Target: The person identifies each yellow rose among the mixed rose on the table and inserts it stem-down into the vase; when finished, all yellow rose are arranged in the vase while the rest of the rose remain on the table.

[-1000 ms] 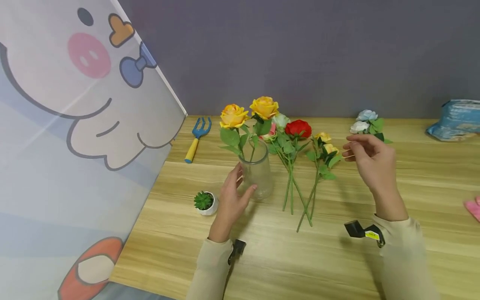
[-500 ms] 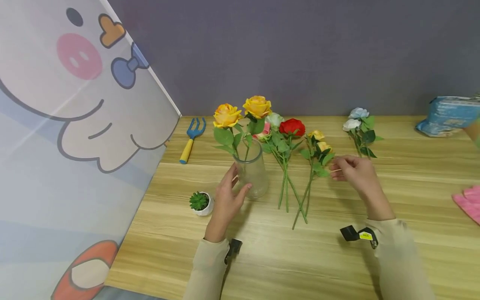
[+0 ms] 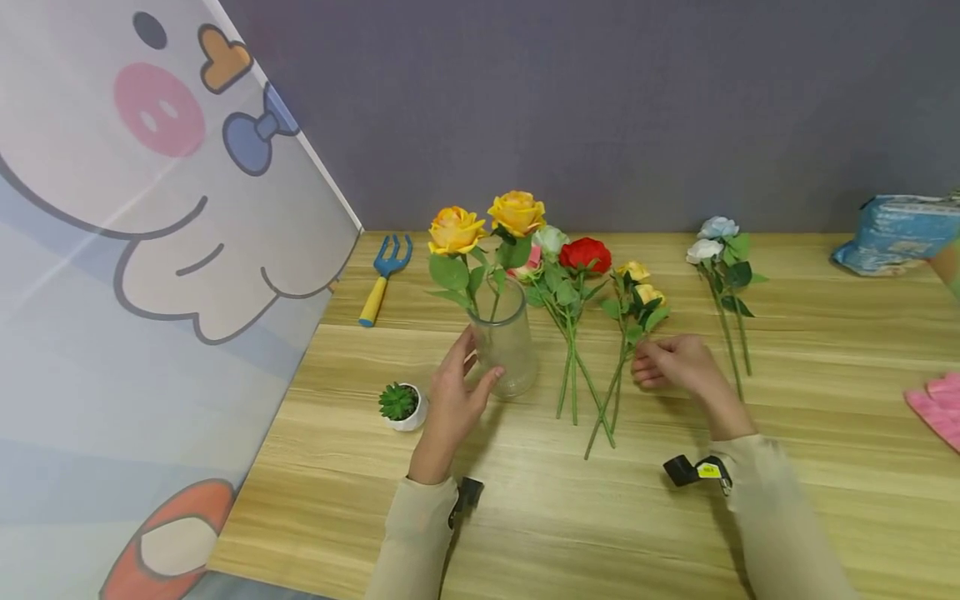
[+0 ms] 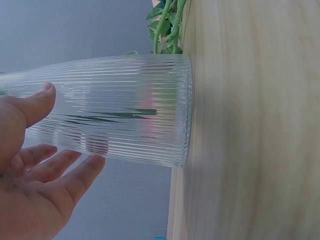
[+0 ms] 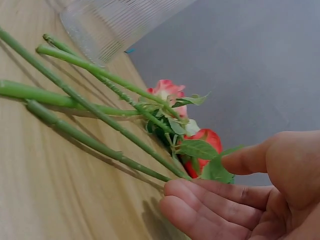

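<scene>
My left hand (image 3: 456, 398) holds a ribbed clear glass vase (image 3: 513, 354), thumb on one side and fingers round the other. Two large yellow roses (image 3: 455, 231) stand in it, and in the left wrist view a dark stem end (image 4: 145, 113) shows through the glass. My right hand (image 3: 671, 363) is beside the stems of small yellow roses (image 3: 648, 293) lying on the table. In the right wrist view its thumb and fingers are apart, with a green leaf (image 5: 217, 171) showing in the gap and stems (image 5: 120, 122) passing just beyond the fingertips.
A red rose (image 3: 585, 255) with pink and pale ones lies behind the vase. Blue and white roses (image 3: 705, 250) lie farther right. A toy garden fork (image 3: 382, 283), a potted succulent (image 3: 401, 405), a blue bag (image 3: 900, 233) and a pink cloth-like item (image 3: 937, 404) stand around.
My right hand has moved left and nearer me, down from beside the blue and white roses to the small yellow roses' stems. The left hand stays at the vase.
</scene>
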A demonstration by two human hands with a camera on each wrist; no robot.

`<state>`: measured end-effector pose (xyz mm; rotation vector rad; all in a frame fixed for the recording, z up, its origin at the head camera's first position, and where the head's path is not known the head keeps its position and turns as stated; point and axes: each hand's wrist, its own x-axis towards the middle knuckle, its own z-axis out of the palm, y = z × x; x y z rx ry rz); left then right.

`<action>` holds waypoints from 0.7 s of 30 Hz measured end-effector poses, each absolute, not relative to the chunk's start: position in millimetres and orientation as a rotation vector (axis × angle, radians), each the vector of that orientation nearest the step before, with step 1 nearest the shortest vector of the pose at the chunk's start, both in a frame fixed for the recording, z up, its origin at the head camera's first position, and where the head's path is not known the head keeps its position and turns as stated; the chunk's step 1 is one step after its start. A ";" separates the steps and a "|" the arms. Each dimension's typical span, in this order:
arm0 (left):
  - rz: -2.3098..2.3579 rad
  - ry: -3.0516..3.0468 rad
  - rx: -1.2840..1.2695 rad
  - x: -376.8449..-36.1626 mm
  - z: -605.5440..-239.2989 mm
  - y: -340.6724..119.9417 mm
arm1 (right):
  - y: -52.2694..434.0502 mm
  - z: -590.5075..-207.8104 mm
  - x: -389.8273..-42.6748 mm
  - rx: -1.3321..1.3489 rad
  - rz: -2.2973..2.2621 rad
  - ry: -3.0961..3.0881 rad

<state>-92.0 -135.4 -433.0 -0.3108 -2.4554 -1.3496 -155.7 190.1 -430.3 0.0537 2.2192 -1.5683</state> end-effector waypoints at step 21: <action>-1.337 -2.443 -0.330 -91.6 -432.2 -136.1 | 180.5 -444.7 -157.3 0.080 -1.602 2.121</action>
